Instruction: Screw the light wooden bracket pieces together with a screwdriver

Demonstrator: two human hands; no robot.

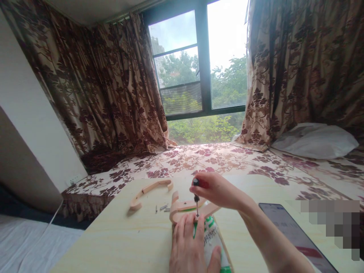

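My right hand (212,186) is wrapped round the black and red handle of a screwdriver (196,199). The screwdriver stands upright, its tip at a screw in a pale curved wooden piece (182,217). My left hand (190,242) lies with fingers spread, pressing on the near edge of that wooden piece and on a white and green package (213,240) beneath it. Another curved wooden piece (150,186) lies apart to the left. Between the two pieces are several small metal screws (163,207).
A phone (295,235) lies on the right of the pale table (113,235). Behind the table is a ledge with a flowered cover (216,159), holding a white plastic bag (315,140) at the right. Curtains hang beside the window.
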